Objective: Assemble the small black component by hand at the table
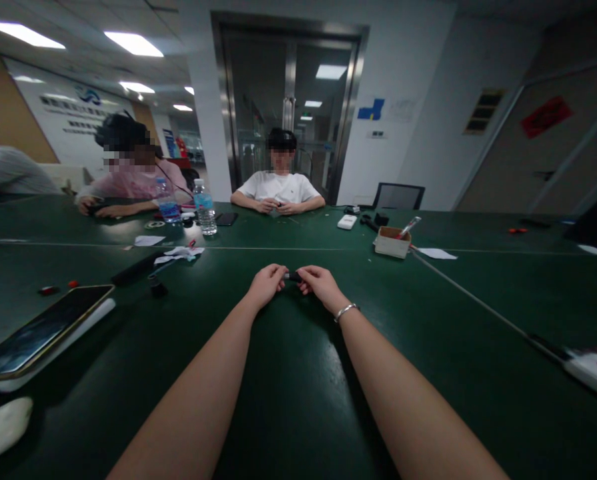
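Dark piece (294,277) sits pinched by left grip (269,283) and right grip (321,283), open tabletop (291,380) reaching the seam (298,249) beyond.

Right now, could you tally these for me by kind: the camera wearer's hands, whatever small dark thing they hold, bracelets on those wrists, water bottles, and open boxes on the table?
Wearer's hands: 2
Small dark object held between them: 1
Bracelet: 1
Water bottles: 2
Open box: 1
Total: 7
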Motion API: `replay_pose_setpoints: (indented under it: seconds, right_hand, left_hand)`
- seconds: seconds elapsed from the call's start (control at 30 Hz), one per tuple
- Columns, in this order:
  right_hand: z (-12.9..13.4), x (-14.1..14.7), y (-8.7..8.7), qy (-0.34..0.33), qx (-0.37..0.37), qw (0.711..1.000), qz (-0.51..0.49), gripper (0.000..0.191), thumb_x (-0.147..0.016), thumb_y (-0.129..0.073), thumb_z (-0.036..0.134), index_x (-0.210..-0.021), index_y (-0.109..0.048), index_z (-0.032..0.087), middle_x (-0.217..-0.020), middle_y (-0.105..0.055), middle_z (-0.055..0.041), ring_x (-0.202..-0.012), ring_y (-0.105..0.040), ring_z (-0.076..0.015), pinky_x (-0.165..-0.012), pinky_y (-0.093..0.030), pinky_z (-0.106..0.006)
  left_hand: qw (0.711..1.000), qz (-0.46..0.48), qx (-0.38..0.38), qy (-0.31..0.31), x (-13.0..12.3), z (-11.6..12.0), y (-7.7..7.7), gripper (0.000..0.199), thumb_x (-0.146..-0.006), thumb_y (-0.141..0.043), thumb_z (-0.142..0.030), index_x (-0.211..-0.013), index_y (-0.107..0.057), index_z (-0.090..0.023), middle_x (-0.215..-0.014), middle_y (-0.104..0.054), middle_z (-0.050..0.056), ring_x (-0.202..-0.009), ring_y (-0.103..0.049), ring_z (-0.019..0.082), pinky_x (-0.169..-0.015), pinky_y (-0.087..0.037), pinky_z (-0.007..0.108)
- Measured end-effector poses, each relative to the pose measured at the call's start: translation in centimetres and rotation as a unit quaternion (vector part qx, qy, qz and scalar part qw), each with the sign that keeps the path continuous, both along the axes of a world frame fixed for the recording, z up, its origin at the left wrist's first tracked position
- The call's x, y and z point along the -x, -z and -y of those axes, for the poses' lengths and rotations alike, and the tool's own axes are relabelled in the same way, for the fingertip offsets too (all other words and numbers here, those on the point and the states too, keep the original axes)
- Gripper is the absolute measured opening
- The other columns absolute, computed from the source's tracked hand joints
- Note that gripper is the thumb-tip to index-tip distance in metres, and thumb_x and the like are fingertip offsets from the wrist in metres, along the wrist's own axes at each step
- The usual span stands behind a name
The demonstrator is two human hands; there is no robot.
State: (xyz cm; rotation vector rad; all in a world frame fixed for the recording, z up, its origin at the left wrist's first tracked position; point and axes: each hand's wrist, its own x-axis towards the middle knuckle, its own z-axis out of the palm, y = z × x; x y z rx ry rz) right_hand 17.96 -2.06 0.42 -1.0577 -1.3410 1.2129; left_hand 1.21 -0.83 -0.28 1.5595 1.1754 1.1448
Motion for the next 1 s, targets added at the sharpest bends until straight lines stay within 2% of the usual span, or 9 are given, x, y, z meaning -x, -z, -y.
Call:
replay_pose_setpoints:
  seconds: [0.1,0.17,0.33,0.47,0.6,0.73,0.83,1.0]
  right_hand:
    - [-0.02,-0.02,0.00,-0.002,-0.004,1.000,0.001,0.016,-0.081,-0.065,0.026,-0.085,-0.064,0.011,-0.056,-0.060,0.0008,-0.045,-0.054,-0.0062,-0.044,-0.047,-0.016]
    - [-0.01,-0.03,-0.02,-0.004,-0.003,1.000,0.000,0.016,-0.081,-0.065,0.026,-0.085,-0.064,0.011,-0.055,-0.060,0.0013,-0.045,-0.054,-0.0063,-0.044,-0.047,-0.016]
    - [0.04,0.02,-0.08,-0.005,0.002,1.000,-0.001,0.013,-0.083,-0.062,0.023,-0.086,-0.063,0.011,-0.054,-0.059,0.0020,-0.044,-0.053,-0.0059,-0.044,-0.046,-0.016]
    - [0.05,0.08,-0.13,-0.002,0.002,1.000,-0.002,0.012,-0.082,-0.062,0.023,-0.084,-0.063,0.011,-0.052,-0.058,0.0023,-0.044,-0.053,-0.0060,-0.044,-0.046,-0.016]
    - [0.12,0.09,-0.16,-0.003,0.002,1.000,0.000,0.014,-0.082,-0.063,0.025,-0.084,-0.064,0.011,-0.052,-0.059,0.0021,-0.043,-0.053,-0.0061,-0.044,-0.046,-0.016]
    - [0.14,0.05,-0.14,-0.003,-0.003,1.000,-0.004,0.016,-0.080,-0.065,0.027,-0.083,-0.064,0.011,-0.055,-0.059,0.0016,-0.044,-0.053,-0.0061,-0.043,-0.045,-0.016]
    - [0.07,0.02,-0.06,-0.005,-0.002,1.000,-0.009,0.016,-0.080,-0.065,0.027,-0.084,-0.064,0.011,-0.055,-0.060,0.0013,-0.045,-0.054,-0.0064,-0.043,-0.045,-0.016]
    - [-0.13,-0.02,0.16,0.000,-0.005,1.000,-0.011,0.016,-0.080,-0.065,0.027,-0.085,-0.064,0.011,-0.055,-0.059,0.0017,-0.044,-0.053,-0.0064,-0.044,-0.046,-0.017]
  left_hand:
    - [0.999,-0.024,-0.025,-0.001,0.02,-0.01,0.09,0.026,-0.078,-0.057,-0.035,-0.094,-0.065,-0.017,-0.073,-0.061,0.001,-0.059,-0.052,0.010,-0.051,-0.039,0.020]
    - [1.000,-0.018,-0.016,-0.001,-0.02,0.13,-0.01,0.026,-0.076,-0.057,-0.031,-0.096,-0.065,-0.017,-0.080,-0.062,0.002,-0.061,-0.054,0.010,-0.051,-0.039,0.020]
    - [1.000,-0.026,-0.012,0.011,-0.16,0.55,-0.35,0.030,-0.083,-0.047,-0.037,-0.097,-0.064,-0.016,-0.061,-0.054,-0.001,-0.051,-0.047,0.009,-0.048,-0.036,0.020]
    - [1.000,-0.024,-0.015,0.000,-0.24,0.53,-0.25,0.026,-0.077,-0.055,-0.033,-0.096,-0.065,-0.017,-0.071,-0.059,0.001,-0.057,-0.050,0.010,-0.049,-0.038,0.020]
    - [1.000,-0.020,-0.006,0.010,-0.37,0.49,-0.14,0.030,-0.082,-0.049,-0.039,-0.095,-0.064,-0.016,-0.063,-0.055,0.000,-0.051,-0.047,0.009,-0.045,-0.034,0.019]
    - [0.999,-0.027,-0.022,0.003,-0.47,0.61,-0.24,0.028,-0.080,-0.051,-0.035,-0.097,-0.064,-0.016,-0.069,-0.056,0.001,-0.054,-0.048,0.009,-0.045,-0.035,0.018]
    - [1.000,-0.024,-0.012,0.013,-0.47,0.67,-0.31,0.032,-0.085,-0.044,-0.038,-0.096,-0.063,-0.015,-0.063,-0.054,0.000,-0.049,-0.044,0.008,-0.044,-0.033,0.019]
    - [1.000,-0.022,-0.020,0.004,-0.47,0.66,-0.21,0.029,-0.079,-0.054,-0.036,-0.098,-0.063,-0.016,-0.072,-0.058,0.001,-0.057,-0.049,0.009,-0.047,-0.036,0.018]
